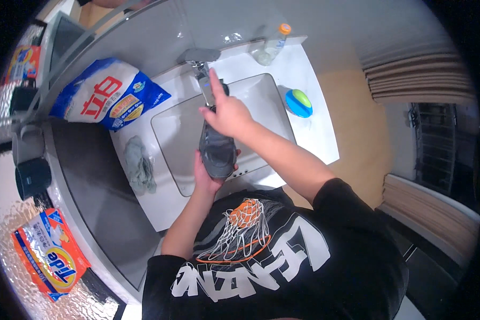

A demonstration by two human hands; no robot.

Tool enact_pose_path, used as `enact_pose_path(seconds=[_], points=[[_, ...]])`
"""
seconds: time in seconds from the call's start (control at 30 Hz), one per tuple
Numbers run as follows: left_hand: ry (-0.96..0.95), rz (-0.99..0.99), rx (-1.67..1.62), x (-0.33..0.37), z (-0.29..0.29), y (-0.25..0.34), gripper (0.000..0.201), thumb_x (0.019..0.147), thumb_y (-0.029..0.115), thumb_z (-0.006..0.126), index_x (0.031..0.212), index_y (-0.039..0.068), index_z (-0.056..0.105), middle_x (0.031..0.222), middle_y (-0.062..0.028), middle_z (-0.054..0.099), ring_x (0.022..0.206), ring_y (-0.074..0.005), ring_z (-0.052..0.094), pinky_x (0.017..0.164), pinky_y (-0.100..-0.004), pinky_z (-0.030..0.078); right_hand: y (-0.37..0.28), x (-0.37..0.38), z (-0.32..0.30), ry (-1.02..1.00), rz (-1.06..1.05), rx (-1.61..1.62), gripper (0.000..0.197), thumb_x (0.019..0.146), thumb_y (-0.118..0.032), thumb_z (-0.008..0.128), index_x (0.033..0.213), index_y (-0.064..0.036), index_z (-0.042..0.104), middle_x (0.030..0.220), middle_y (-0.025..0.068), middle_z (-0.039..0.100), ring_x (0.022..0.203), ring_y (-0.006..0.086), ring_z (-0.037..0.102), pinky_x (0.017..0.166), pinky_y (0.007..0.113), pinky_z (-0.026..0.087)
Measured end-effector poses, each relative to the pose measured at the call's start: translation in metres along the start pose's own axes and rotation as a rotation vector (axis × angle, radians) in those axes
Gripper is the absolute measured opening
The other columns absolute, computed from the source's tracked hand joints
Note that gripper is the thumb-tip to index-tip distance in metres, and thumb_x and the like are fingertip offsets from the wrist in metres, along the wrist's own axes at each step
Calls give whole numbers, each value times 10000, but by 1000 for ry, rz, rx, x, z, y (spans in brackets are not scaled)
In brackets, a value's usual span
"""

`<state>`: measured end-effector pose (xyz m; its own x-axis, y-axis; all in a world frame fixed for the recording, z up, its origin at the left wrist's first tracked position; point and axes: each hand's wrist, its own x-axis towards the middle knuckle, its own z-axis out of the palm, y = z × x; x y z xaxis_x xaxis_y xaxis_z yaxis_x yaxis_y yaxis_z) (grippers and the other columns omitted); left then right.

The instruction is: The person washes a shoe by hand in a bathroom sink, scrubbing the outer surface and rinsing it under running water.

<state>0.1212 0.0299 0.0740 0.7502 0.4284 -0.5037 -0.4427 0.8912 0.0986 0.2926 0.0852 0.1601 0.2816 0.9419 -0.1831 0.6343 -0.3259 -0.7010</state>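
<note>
Logging one dark grey shoe (217, 152), over the sink (178, 140), in its middle part, what looks like its rounded toe end toward the near rim. We see the left hand (209, 180) gripping it near that end, palm seemingly underneath, thumb on one side and fingertips on the other. The right hand (232, 116) lies across the shoe's far end, index finger stretched along the chrome faucet (206, 89) at the sink's far edge, thumb out to the side; the other fingers are hidden, so we can't tell if it grips anything, or if that fingertip touches metal.

Handling, our guess: light for its size, upper soft and bendy, sole stiffer, not fragile. Wet, it would likely gain weight and turn slippery; we can't tell if it is wet. We'd take hold under the sole and around the sides, as the left hand does, or by the heel, without squashing the upper.

Around the sink, on the white countertop (317, 133): left, a crumpled grey-green cloth (137, 165); far left corner, a blue-and-white detergent bag (112, 96); beyond the far right corner, an orange-capped clear bottle (272, 50); right, a blue-and-green scrub brush (299, 103), judging by shape.
</note>
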Motion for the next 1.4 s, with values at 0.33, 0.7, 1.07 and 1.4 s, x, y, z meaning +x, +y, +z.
enact_pose_path(seconds=[0.33, 0.7, 1.07, 1.4], points=[[-124, -11, -88, 8, 6, 9, 782, 970, 665, 115, 1473, 118, 356, 1397, -163, 501, 1153, -449, 570, 763, -553, 547, -24, 23, -9, -4, 147, -164, 1062, 852, -399, 674, 1519, 19, -39, 906, 250, 692, 838, 422, 682, 754, 439, 548], [-69, -72, 0, -13, -11, 10, 805, 957, 692, 133, 1479, 117, 343, 1410, -185, 489, 1207, -441, 542, 776, -542, 555, 8, -60, 9, 112, 42, 116, 750, 855, -210, 691, 1400, 34, 238, 923, 234, 688, 796, 394, 686, 719, 437, 542], [106, -190, 120, -63, -33, 14, 851, 944, 714, 155, 1469, 73, 349, 1378, -225, 506, 1173, -459, 558, 748, -543, 574, 44, -115, 47, -25, 71, 337, 432, 827, -208, 685, 1186, 2, 570, 1000, 226, 687, 936, 402, 653, 835, 458, 519], [111, -115, 184, -71, -14, 29, 840, 952, 699, 173, 1471, 60, 340, 1391, -237, 488, 1212, -458, 531, 769, -558, 575, 44, -113, 55, 129, -68, 293, 389, 776, -167, 728, 1124, -25, 624, 1178, 194, 553, 1136, 389, 503, 996, 436, 412]])
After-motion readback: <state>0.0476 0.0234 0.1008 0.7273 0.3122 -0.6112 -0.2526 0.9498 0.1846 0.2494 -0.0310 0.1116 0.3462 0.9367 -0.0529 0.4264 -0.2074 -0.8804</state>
